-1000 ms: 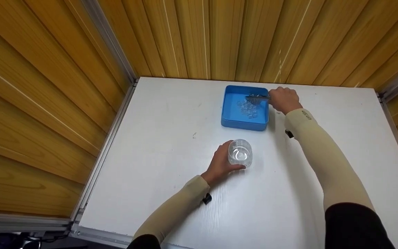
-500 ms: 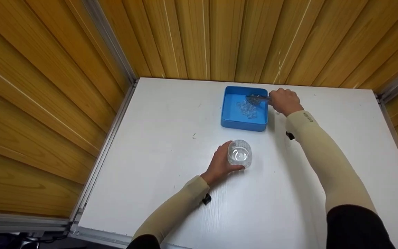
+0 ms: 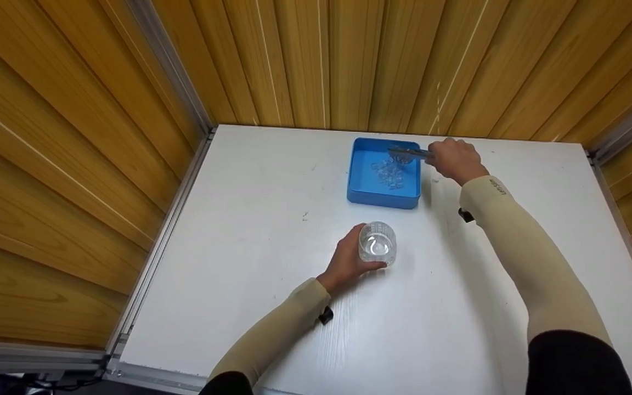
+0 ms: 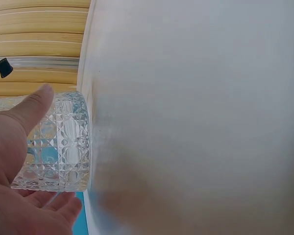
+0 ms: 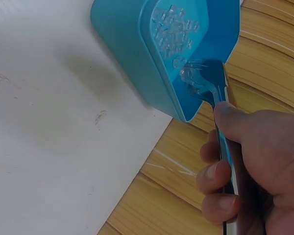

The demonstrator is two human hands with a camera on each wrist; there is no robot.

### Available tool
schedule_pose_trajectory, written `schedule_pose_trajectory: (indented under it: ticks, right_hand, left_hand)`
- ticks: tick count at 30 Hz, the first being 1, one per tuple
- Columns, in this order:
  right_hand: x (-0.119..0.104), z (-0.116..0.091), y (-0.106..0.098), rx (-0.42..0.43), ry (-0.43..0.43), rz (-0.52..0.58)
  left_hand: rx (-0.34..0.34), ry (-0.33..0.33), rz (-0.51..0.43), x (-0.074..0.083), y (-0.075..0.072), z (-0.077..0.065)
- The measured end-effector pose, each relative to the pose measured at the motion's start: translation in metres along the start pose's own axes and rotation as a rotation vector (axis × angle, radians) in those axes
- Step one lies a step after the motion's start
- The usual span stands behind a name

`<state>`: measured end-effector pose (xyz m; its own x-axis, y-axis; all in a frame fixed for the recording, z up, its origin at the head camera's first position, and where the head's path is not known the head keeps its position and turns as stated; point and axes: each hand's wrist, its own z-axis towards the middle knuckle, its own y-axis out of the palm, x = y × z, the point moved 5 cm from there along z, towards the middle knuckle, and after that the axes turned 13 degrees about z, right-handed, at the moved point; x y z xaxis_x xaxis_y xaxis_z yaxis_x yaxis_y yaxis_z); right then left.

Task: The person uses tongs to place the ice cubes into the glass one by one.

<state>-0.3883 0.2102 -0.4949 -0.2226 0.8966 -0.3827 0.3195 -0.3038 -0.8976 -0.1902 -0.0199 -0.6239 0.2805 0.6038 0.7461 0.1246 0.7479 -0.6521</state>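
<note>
My left hand (image 3: 345, 260) grips a clear cut-glass tumbler (image 3: 377, 244) standing on the white table. In the left wrist view the thumb lies along one side of the glass (image 4: 63, 142), the fingers along the other. My right hand (image 3: 455, 159) holds metal tongs (image 3: 419, 152) by their handles over the right rim of a blue square box (image 3: 382, 198). Seen from the right wrist, the fork-shaped tip of the tongs (image 5: 206, 85) is at a few clear ice-like cubes near the box's inner corner. More such cubes (image 5: 174, 32) lie heaped on its floor.
The white table (image 3: 250, 230) meets a yellow wood-grain wall (image 3: 305, 66) just behind the box. A metal frame rail (image 3: 157, 241) runs along the table's left edge. Another wood-grain panel (image 3: 36, 164) stands on the left.
My right hand has shifted slightly right relative to the box, and the tongs have risen a little above the cubes. The left hand keeps the glass in place; the head view has drifted slightly.
</note>
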Motion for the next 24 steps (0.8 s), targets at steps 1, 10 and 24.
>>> schedule_pose_trajectory:
  ticks: [1, 10, 24]
  right_hand:
    - [-0.001, -0.002, -0.001, 0.007, -0.008, -0.005]
    - [-0.005, -0.017, -0.012, 0.063, -0.079, -0.048]
    - [-0.007, -0.054, -0.024, 0.111, -0.098, -0.029]
  left_hand:
    - [-0.004, 0.000, -0.007, 0.000, 0.001, 0.000]
    - [-0.030, -0.047, -0.035, -0.003, 0.002, 0.004]
    - [-0.034, -0.099, -0.066, -0.005, 0.003, 0.012]
